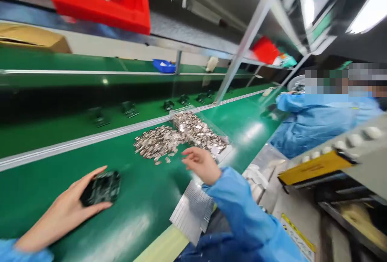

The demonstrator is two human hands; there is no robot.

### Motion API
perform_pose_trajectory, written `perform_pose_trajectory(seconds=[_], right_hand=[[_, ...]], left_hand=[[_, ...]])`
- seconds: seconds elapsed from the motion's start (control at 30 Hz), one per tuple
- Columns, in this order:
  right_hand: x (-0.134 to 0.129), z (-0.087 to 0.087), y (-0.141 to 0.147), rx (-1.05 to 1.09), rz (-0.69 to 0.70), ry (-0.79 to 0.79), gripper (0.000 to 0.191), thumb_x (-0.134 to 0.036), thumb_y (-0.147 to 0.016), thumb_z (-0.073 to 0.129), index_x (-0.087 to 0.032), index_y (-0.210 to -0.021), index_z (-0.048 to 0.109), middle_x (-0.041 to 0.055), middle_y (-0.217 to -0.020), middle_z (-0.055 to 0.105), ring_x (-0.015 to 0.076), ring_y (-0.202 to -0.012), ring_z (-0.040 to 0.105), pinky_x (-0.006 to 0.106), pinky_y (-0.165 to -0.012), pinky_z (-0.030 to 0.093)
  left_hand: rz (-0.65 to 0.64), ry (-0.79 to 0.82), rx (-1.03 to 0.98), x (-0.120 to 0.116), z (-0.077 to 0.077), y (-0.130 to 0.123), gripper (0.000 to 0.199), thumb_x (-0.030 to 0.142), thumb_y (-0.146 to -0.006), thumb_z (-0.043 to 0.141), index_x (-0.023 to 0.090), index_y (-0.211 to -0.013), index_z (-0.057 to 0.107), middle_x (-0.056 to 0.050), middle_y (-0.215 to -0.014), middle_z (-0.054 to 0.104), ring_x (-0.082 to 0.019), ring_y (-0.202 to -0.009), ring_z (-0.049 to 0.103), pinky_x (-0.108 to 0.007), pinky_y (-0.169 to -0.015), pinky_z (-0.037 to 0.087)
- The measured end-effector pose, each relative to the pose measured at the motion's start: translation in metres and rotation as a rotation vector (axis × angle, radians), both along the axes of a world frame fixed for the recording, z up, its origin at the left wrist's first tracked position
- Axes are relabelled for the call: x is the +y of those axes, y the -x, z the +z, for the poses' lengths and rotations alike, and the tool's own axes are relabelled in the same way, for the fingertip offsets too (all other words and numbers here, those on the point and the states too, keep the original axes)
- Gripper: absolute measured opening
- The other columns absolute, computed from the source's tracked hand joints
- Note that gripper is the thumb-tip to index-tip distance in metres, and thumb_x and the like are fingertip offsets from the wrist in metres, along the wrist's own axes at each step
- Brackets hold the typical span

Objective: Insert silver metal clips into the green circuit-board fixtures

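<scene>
My left hand (65, 209) grips a dark, blocky part (104, 187) between thumb and fingers, low over the green work surface (145, 189). The part looks black and smooth, but blur hides its details. My right hand (202, 164) hovers just in front of a heap of small silvery metal pieces (160, 141). Its fingers are curled with the tips close together; whether a small piece is between them cannot be made out. Beside the heap, a clear plastic tray (225, 138) holds many more such pieces.
Several dark parts (130, 109) stand along the green strip behind a metal rail (121, 133). A red bin (133, 16) sits on the shelf above, and a blue tray (164, 66) lies farther back. Silvery sheet material (193, 209) lies at the near edge. A person in blue (317, 121) is at right.
</scene>
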State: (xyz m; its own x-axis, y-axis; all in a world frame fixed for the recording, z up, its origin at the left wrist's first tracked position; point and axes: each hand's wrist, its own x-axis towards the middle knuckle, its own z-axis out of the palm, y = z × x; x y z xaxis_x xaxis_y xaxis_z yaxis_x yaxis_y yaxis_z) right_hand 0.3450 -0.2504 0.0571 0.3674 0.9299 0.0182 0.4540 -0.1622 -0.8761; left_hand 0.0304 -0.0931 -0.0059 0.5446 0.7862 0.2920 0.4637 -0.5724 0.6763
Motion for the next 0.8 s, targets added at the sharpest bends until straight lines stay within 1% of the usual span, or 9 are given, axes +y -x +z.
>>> perform_pose_trajectory(seconds=[0.03, 0.1, 0.17, 0.23, 0.33, 0.47, 0.57, 0.7, 0.8], right_hand=[[-0.006, 0.000, -0.001, 0.067, -0.008, -0.030, 0.020, -0.022, -0.083, 0.059, -0.018, -0.102, 0.065, -0.0035, -0.065, 0.059, 0.0110, -0.056, 0.059, 0.024, -0.056, 0.050], [-0.017, 0.000, 0.000, 0.227, -0.024, -0.094, 0.024, -0.028, -0.079, 0.065, -0.018, -0.100, 0.068, -0.0029, -0.064, 0.061, 0.0110, -0.055, 0.057, 0.024, -0.055, 0.049], [-0.027, 0.001, 0.005, 0.344, -0.030, -0.125, 0.023, -0.033, -0.074, 0.071, -0.018, -0.092, 0.072, -0.0016, -0.063, 0.062, 0.0113, -0.054, 0.057, 0.025, -0.053, 0.049], [-0.036, 0.004, 0.012, 0.397, -0.031, -0.126, 0.022, -0.035, -0.073, 0.074, -0.018, -0.088, 0.073, -0.0004, -0.063, 0.064, 0.0118, -0.055, 0.057, 0.025, -0.053, 0.048], [-0.048, 0.007, 0.021, 0.417, -0.043, -0.131, 0.023, -0.038, -0.074, 0.075, -0.018, -0.086, 0.072, -0.0004, -0.062, 0.063, 0.0122, -0.055, 0.057, 0.025, -0.052, 0.048], [-0.070, 0.002, 0.029, 0.421, -0.087, -0.170, 0.024, -0.041, -0.081, 0.070, -0.019, -0.089, 0.065, -0.0003, -0.068, 0.064, 0.0121, -0.057, 0.057, 0.025, -0.056, 0.048], [-0.091, -0.007, 0.036, 0.326, -0.136, -0.209, 0.017, -0.038, -0.088, 0.063, -0.021, -0.092, 0.061, 0.0004, -0.075, 0.063, 0.0129, -0.064, 0.057, 0.026, -0.060, 0.047], [-0.109, -0.020, 0.047, 0.033, -0.199, -0.273, 0.008, -0.028, -0.091, 0.060, -0.021, -0.089, 0.064, 0.0012, -0.080, 0.058, 0.0140, -0.073, 0.053, 0.027, -0.065, 0.042], [-0.110, -0.027, 0.056, 0.060, -0.218, -0.269, 0.007, -0.026, -0.092, 0.058, -0.022, -0.091, 0.063, 0.0008, -0.077, 0.057, 0.0137, -0.071, 0.054, 0.026, -0.062, 0.042]], left_hand=[[0.020, 0.048, 0.027, -0.004, 0.001, 0.002, 0.064, 0.053, -0.066, 0.078, 0.037, -0.123, 0.053, 0.005, -0.118, 0.066, -0.027, -0.106, 0.066, -0.042, -0.092, 0.054], [0.073, 0.168, -0.041, -0.013, 0.003, -0.002, 0.064, 0.051, -0.066, 0.078, 0.028, -0.120, 0.052, -0.001, -0.118, 0.063, -0.027, -0.108, 0.065, -0.044, -0.095, 0.053], [0.121, 0.295, -0.219, -0.025, 0.006, -0.016, 0.066, 0.051, -0.062, 0.081, 0.021, -0.112, 0.050, -0.005, -0.110, 0.064, -0.026, -0.100, 0.068, -0.043, -0.090, 0.057], [0.124, 0.420, -0.378, -0.041, 0.011, -0.036, 0.070, 0.048, -0.056, 0.085, 0.019, -0.108, 0.048, -0.006, -0.106, 0.065, -0.025, -0.094, 0.069, -0.041, -0.086, 0.059], [0.017, 0.628, -0.503, -0.072, 0.020, -0.070, 0.063, 0.039, -0.058, 0.086, 0.019, -0.104, 0.048, -0.006, -0.105, 0.067, -0.023, -0.093, 0.069, -0.037, -0.087, 0.059], [-0.223, 0.852, -0.590, -0.107, 0.028, -0.110, 0.056, 0.030, -0.064, 0.085, 0.019, -0.108, 0.051, -0.007, -0.107, 0.067, -0.021, -0.096, 0.067, -0.033, -0.088, 0.057], [-0.343, 0.870, -0.644, -0.121, 0.026, -0.127, 0.059, 0.026, -0.067, 0.083, 0.020, -0.115, 0.049, -0.006, -0.111, 0.064, -0.019, -0.096, 0.066, -0.031, -0.086, 0.056], [-0.394, 0.796, -0.681, -0.126, 0.013, -0.131, 0.058, 0.024, -0.070, 0.080, 0.022, -0.119, 0.048, -0.005, -0.109, 0.062, -0.016, -0.093, 0.065, -0.028, -0.084, 0.055], [-0.392, 0.784, -0.682, -0.127, 0.007, -0.129, 0.055, 0.021, -0.071, 0.078, 0.022, -0.117, 0.049, -0.003, -0.103, 0.062, -0.014, -0.090, 0.063, -0.026, -0.081, 0.055]])
